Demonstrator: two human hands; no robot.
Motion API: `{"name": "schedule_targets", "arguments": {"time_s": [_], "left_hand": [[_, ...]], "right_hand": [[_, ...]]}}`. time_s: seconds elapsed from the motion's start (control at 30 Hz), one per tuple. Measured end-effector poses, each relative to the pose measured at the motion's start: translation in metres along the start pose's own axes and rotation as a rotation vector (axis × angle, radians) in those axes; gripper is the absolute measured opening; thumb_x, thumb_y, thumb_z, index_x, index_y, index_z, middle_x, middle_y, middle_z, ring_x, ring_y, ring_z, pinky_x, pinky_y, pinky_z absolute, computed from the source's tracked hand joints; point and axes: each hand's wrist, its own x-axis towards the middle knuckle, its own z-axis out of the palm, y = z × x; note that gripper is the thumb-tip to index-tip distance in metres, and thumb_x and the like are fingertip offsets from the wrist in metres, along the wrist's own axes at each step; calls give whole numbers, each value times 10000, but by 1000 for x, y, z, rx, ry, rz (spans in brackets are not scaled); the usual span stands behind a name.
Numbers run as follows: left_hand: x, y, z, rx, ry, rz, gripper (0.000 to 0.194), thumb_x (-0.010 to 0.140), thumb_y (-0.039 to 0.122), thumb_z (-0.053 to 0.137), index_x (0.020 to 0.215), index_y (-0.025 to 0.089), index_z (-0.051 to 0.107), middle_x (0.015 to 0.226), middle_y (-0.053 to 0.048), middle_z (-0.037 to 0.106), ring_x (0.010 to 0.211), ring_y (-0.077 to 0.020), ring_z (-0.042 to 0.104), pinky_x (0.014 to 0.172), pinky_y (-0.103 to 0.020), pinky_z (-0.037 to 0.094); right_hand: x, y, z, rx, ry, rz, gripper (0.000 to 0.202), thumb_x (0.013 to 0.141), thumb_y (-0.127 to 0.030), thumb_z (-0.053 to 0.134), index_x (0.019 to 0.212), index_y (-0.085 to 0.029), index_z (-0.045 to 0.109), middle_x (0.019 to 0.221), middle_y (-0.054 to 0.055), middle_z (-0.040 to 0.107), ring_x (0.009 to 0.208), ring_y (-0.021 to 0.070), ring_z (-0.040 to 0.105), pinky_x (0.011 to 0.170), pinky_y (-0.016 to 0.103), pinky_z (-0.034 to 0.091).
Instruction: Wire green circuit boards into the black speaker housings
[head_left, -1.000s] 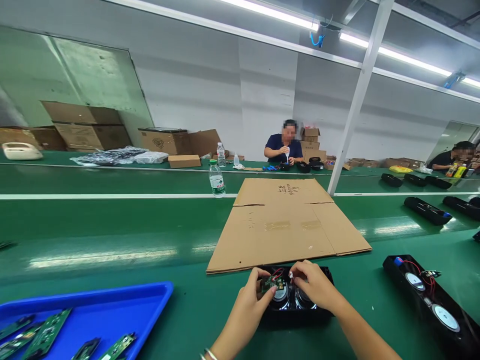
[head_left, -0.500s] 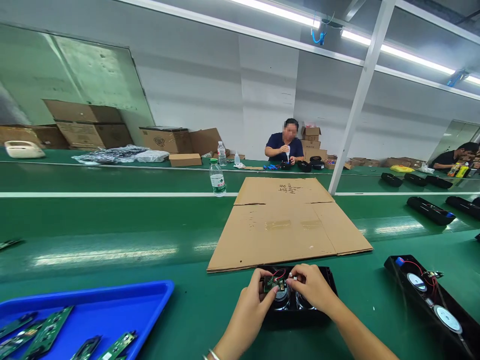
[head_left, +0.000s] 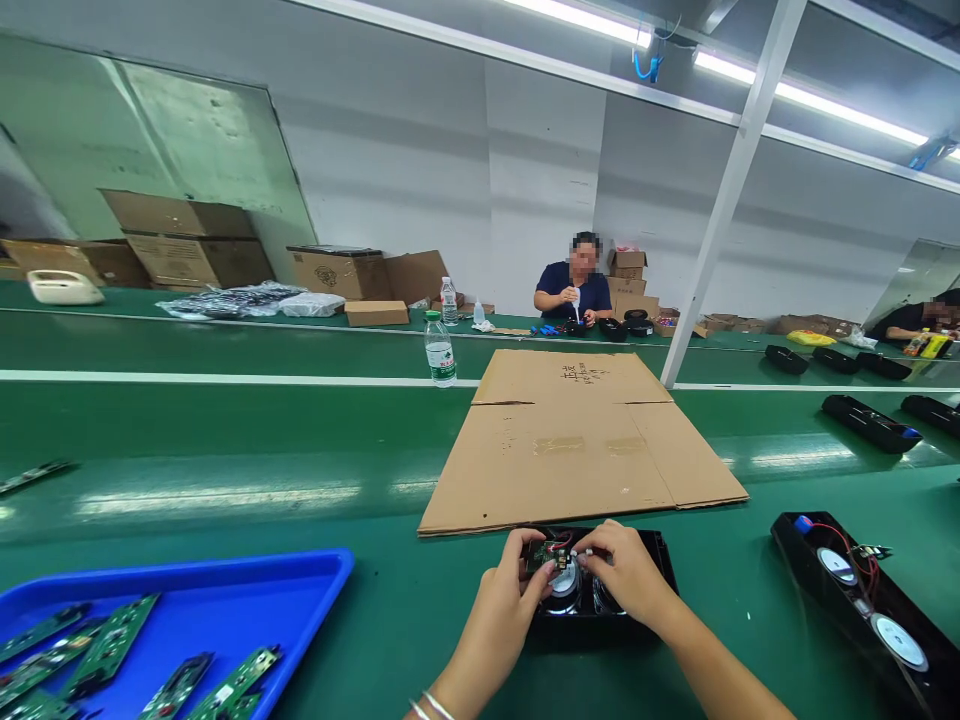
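Observation:
A small green circuit board [head_left: 546,556] is pinched between the thumb and fingers of my left hand [head_left: 504,598], above a black speaker housing [head_left: 600,632]. Two round silver-and-black speakers [head_left: 562,588] show inside the housing. My right hand [head_left: 628,572] is closed at the board's right edge, its thumb and forefinger on a small white connector [head_left: 587,552]. Red wire loops behind the board. The housing lies on the green bench, just in front of a flat cardboard sheet [head_left: 555,480].
A blue tray [head_left: 322,585] with several circuit boards is at the left. Another open housing [head_left: 862,600] with speakers lies at the right. A water bottle [head_left: 440,352] stands beyond. A person [head_left: 571,292] works across the bench; more black housings are on the right.
The whole view has shifted slightly. My left hand has tilted the board a little, and my right hand stays close beside it.

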Motion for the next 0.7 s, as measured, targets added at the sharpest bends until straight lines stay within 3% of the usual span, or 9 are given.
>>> {"name": "schedule_targets", "arguments": {"time_s": [0.13, 0.4, 0.53, 0.63, 0.7], "left_hand": [[-1, -1, 0, 77, -20, 37, 238, 740, 350, 464, 935, 216, 436, 699, -10, 643, 644, -185, 628, 591, -292, 505], [-6, 1, 4, 266, -11, 156, 190, 775, 312, 437, 920, 207, 500, 645, 0, 631, 579, -163, 577, 545, -247, 439], [-6, 1, 3, 191, -62, 155, 173, 797, 288, 412, 934, 212, 487, 728, -19, 636, 624, -160, 588, 604, -257, 467], [-4, 4, -1, 166, -106, 162, 167, 802, 266, 404, 935, 212, 490, 776, -26, 627, 661, -161, 594, 634, -261, 480], [-4, 6, -3, 173, -123, 169, 164, 800, 259, 408, 926, 210, 500, 768, -22, 624, 665, -163, 599, 626, -256, 480]], "right_hand": [[-4, -4, 2, -207, -21, -146, 143, 808, -125, 518, 785, -189, 644, 772, 10, 619, 789, 152, 494, 735, 280, 360], [-7, -6, 11, -547, -38, -166, 126, 814, -149, 526, 723, -176, 609, 726, 14, 598, 765, 155, 467, 679, 284, 315], [-7, -5, 8, -458, -9, -102, 57, 799, -161, 556, 814, -175, 609, 759, 27, 608, 759, 169, 476, 674, 289, 327], [-5, -5, 2, -323, -22, -50, 236, 780, -170, 581, 1015, -190, 570, 829, 33, 619, 788, 179, 486, 696, 290, 349], [-4, -5, -1, -266, -67, -78, 219, 797, -178, 560, 1014, -208, 576, 850, 25, 630, 814, 178, 487, 716, 294, 345]]}}
